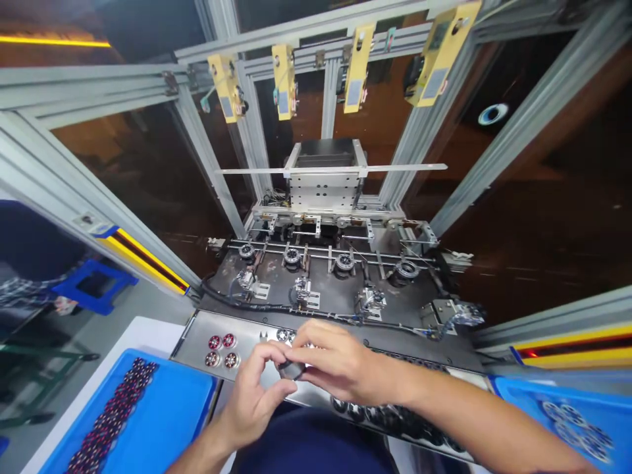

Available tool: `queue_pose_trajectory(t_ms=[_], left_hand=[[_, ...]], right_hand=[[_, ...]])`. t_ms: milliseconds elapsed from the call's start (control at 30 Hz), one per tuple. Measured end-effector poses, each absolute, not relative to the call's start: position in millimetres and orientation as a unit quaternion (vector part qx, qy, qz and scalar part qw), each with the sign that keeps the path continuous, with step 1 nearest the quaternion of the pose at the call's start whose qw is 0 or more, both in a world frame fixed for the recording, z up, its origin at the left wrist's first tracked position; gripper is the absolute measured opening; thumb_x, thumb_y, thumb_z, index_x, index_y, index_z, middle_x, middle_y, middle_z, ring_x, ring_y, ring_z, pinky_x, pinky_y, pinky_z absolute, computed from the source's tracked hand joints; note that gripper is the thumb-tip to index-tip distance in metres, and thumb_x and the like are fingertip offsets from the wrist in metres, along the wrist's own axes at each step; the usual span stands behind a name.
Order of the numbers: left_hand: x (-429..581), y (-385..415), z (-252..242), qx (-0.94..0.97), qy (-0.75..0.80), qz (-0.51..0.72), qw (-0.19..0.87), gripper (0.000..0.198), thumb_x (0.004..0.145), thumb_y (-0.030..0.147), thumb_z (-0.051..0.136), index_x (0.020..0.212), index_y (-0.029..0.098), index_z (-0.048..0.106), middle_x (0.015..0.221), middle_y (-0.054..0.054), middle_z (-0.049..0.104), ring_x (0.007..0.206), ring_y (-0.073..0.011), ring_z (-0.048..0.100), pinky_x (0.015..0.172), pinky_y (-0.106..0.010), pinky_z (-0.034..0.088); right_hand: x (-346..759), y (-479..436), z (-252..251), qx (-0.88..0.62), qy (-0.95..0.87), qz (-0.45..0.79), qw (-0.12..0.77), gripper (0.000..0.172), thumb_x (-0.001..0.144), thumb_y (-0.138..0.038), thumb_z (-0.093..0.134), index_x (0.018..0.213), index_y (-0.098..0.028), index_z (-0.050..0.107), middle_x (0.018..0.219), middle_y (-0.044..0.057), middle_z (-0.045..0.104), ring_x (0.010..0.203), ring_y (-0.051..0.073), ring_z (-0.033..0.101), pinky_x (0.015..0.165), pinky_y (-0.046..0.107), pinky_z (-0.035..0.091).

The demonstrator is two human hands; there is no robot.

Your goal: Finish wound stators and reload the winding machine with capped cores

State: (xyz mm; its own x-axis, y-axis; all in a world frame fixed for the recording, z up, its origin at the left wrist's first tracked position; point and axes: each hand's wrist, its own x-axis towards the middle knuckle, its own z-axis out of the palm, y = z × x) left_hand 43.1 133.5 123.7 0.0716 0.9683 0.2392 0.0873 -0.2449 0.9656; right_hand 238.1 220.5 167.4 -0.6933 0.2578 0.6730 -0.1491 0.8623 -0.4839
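My left hand [251, 395] and my right hand [340, 362] meet over a long metal tray [192, 345] at the front of a machine. Together they pinch a small dark round part [291, 370] between fingers and thumbs. Several red wound round parts [222, 350] lie on the tray's left end. A row of dark ring parts [385, 415] lies along the tray under my right forearm.
A blue tray [168, 421] at lower left carries rows of small red and dark parts [116, 415]. Another blue tray [557, 401] at lower right holds several silver round parts [575, 421]. Behind the tray stands a fixture plate [340, 296] with round nests, inside an aluminium frame with yellow devices [284, 82] hanging above.
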Motion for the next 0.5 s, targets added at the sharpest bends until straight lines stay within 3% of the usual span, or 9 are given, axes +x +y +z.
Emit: queue_pose_trajectory(t_ms=[100, 233, 367, 500], left_hand=[[53, 130, 127, 0.555, 0.415, 0.554, 0.462, 0.032, 0.084, 0.044, 0.069, 0.108, 0.026, 0.06, 0.102, -0.002, 0.07, 0.094, -0.0154, 0.065, 0.082, -0.023, 0.051], [58, 128, 125, 0.543, 0.445, 0.559, 0.441, 0.021, 0.087, 0.037, 0.067, 0.103, 0.024, 0.066, 0.089, -0.002, 0.074, 0.082, -0.0147, 0.069, 0.075, -0.021, 0.054], [46, 131, 125, 0.667, 0.49, 0.471, 0.306, 0.023, 0.083, 0.026, 0.071, 0.106, 0.023, 0.072, 0.096, -0.004, 0.078, 0.086, -0.0172, 0.073, 0.078, -0.021, 0.057], [33, 142, 126, 0.814, 0.383, 0.396, 0.185, 0.033, 0.083, 0.021, 0.071, 0.116, 0.023, 0.07, 0.105, -0.007, 0.078, 0.092, -0.0194, 0.075, 0.079, -0.02, 0.059]], right_hand=[[234, 203, 155, -0.091, -0.84, 0.253, 0.472, 0.036, 0.092, -0.012, 0.055, 0.127, -0.018, 0.053, 0.09, 0.009, 0.064, 0.083, 0.02, 0.061, 0.071, 0.036, 0.055], [240, 192, 151, -0.142, -0.8, 0.29, 0.506, 0.034, 0.086, -0.013, 0.065, 0.119, -0.019, 0.06, 0.091, 0.008, 0.065, 0.085, 0.02, 0.061, 0.073, 0.036, 0.055], [254, 198, 167, -0.181, -0.799, 0.432, 0.377, 0.018, 0.087, -0.024, 0.067, 0.102, -0.015, 0.071, 0.111, 0.013, 0.066, 0.105, 0.022, 0.063, 0.091, 0.039, 0.052], [265, 218, 170, -0.158, -0.768, 0.565, 0.257, 0.017, 0.089, -0.025, 0.065, 0.089, -0.013, 0.076, 0.124, 0.013, 0.064, 0.114, 0.022, 0.062, 0.101, 0.036, 0.046]])
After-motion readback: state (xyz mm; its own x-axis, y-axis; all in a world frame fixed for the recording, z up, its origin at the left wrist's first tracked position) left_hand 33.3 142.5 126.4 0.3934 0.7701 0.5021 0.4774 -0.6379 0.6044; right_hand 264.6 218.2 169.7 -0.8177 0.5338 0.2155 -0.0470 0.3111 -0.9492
